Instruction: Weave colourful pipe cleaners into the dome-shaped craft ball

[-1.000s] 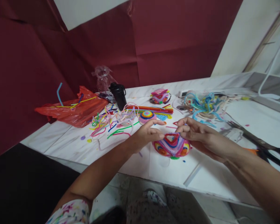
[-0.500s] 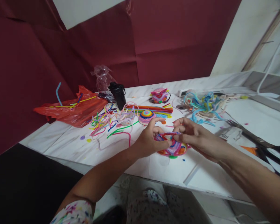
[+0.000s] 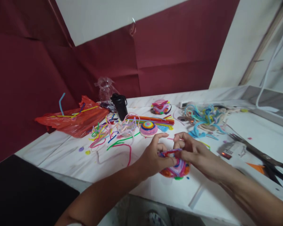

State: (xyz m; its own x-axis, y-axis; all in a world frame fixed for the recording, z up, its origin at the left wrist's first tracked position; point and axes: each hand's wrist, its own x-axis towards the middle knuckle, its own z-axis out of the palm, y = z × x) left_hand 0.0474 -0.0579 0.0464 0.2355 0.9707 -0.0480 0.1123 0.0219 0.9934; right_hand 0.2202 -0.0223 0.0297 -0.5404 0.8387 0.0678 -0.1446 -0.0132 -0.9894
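Note:
A multicoloured fuzzy craft piece [image 3: 175,169], banded in pink, purple, red and orange, is held above the front of the white table. My left hand [image 3: 153,157] grips its left side, the thumb laid across the front and the other fingers curled behind. On the right edge, my right hand [image 3: 196,153] pinches it between thumb and fingers. Both index fingers arch over its top. Parts of the piece are hidden by my fingers. Just beyond my left hand sits a striped dome [image 3: 148,129] with coloured rings. Another similar pink craft piece [image 3: 160,107] stands farther back.
Black-handled scissors [image 3: 261,155] lie at the right. Behind my right hand is a tangle of blue pipe cleaners [image 3: 206,117]. Straight pipe cleaners [image 3: 153,121], a black tumbler [image 3: 120,106] and a red plastic bag [image 3: 73,117] occupy the middle and left.
The view has tilted upward, so the table and everything on it appear lower. Both hands keep their hold on the craft piece, with only slight finger shifts.

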